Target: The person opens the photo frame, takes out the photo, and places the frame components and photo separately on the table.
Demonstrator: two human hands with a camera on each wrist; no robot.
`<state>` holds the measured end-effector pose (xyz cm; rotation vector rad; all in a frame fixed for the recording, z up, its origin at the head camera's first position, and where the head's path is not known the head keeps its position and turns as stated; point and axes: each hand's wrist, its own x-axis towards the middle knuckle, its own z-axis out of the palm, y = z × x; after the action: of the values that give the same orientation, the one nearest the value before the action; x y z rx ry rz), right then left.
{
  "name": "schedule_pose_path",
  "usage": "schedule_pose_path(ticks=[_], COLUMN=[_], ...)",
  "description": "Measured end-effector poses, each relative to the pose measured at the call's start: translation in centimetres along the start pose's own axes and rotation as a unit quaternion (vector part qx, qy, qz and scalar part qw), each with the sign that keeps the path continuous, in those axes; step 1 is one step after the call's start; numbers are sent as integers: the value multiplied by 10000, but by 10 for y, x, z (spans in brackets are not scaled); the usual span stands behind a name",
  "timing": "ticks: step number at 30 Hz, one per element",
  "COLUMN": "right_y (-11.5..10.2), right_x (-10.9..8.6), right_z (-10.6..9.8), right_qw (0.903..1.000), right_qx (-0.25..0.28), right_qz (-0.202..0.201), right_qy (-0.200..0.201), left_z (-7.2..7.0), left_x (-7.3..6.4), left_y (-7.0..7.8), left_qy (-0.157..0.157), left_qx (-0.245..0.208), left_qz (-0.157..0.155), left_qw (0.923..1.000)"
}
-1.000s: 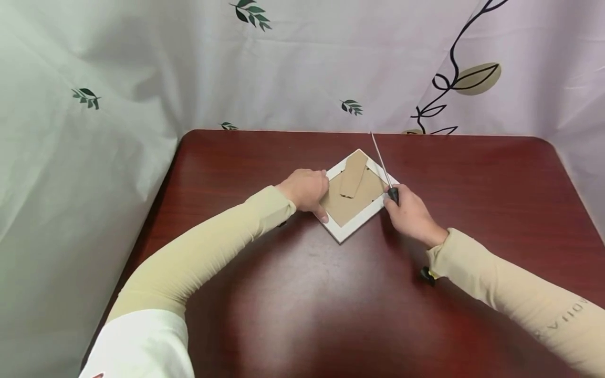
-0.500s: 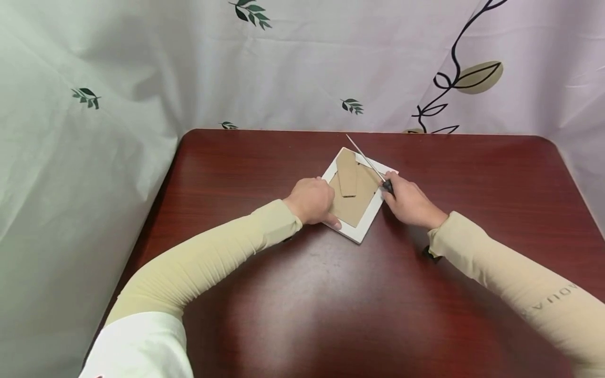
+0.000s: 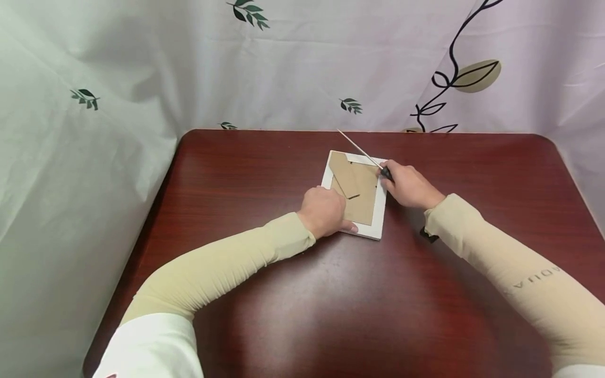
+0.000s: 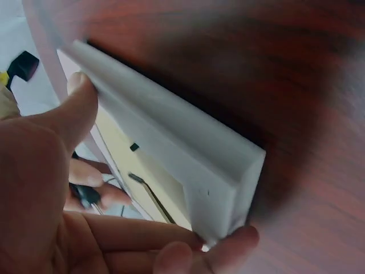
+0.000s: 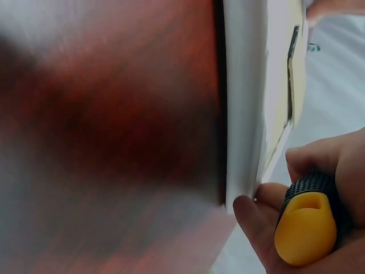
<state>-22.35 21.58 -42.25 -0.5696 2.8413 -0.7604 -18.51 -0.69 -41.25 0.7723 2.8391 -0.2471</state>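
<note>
Pinching white rectangular frame [image 3: 379, 207], left hand [image 3: 324, 211]; right hand [image 3: 410, 185] grips black-handled metal screwdriver [image 3: 387, 174]. Frame's prob light, stiff; edge-hold best.

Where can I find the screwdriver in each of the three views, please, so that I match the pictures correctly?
Head: screwdriver right of centre, in the right hand, shaft slanting to the upper left.
Left wrist: lower left, partly hidden; its black handle shows beyond the left hand.
Right wrist: lower right, yellow handle end facing the camera.
Shared landmark: the white frame, visible in all three.
</note>
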Motion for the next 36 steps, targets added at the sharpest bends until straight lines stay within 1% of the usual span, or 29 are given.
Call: schedule_pose_path(ticks=[3, 7, 11, 13, 16, 18, 20, 24, 26, 27, 29, 31, 33, 36], right_y=[2, 0, -2, -2, 0, 2, 3, 1, -4, -8, -15, -22, -27, -33], right_x=[4, 9, 12, 12, 11, 9, 5, -6, -13, -17, -24, -33, -41, -52], right_z=[0, 0, -2, -3, -2, -1, 1, 1, -1, -2, -5, -8, -8, -5], right_qw=[9999, 9996, 9994, 9993, 9994, 9997, 9998, 9982, 9969, 9965, 9949, 9904, 9821, 9632], right_qx=[-83, -212, -330, -352, -263, -115, 49, 287, 372, 442, 741, 1133, 1542, 2272], right_qz=[-96, -175, -136, -138, -224, -207, -148, -38, 24, 99, 385, 736, 1077, 1415], right_qy=[54, 99, 36, 20, 11, 28, 123, 530, 693, 701, 558, 287, 12, -257], left_z=[-1, -1, 1, 0, -2, -5, -10, -20, -25, -26, -27, -26, -24, -19], left_x=[-2, -2, -1, 0, 0, 0, 0, 7, 12, 15, 20, 25, 30, 35], left_y=[9, 17, 20, 20, 14, 7, -3, -27, -40, -46, -57, -64, -68, -70], left_qy=[118, 426, 569, 566, 555, 537, 465, 217, 67, -17, -225, -428, -621, -785], left_qx=[174, 375, 450, 441, 248, 59, -209, -671, -789, -824, -849, -839, -833, -773], left_qz=[-16, -57, -196, -237, -306, -327, -364, -358, -234, -152, 102, 399, 684, 1014], left_qw=[9998, 9984, 9972, 9971, 9977, 9980, 9980, 9969, 9966, 9965, 9961, 9948, 9922, 9887])
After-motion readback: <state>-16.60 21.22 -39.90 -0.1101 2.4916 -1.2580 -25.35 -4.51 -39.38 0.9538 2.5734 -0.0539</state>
